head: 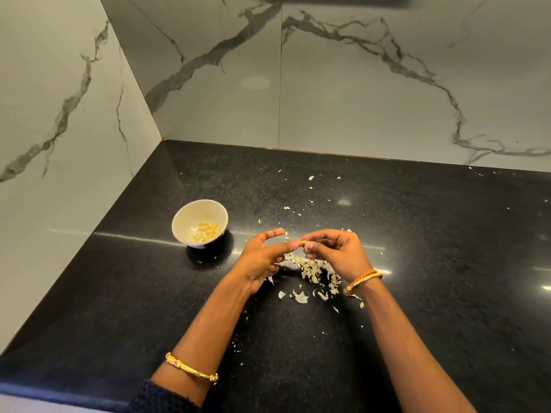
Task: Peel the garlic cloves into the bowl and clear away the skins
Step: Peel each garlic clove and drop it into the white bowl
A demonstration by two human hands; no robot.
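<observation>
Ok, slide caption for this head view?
Both hands pinch a garlic clove above scattered skins; peeled cloves sit in the white bowl.

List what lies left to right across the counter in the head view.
White bowl of peeled cloves → left hand → garlic clove pinched at both hands' fingertips → right hand.
</observation>
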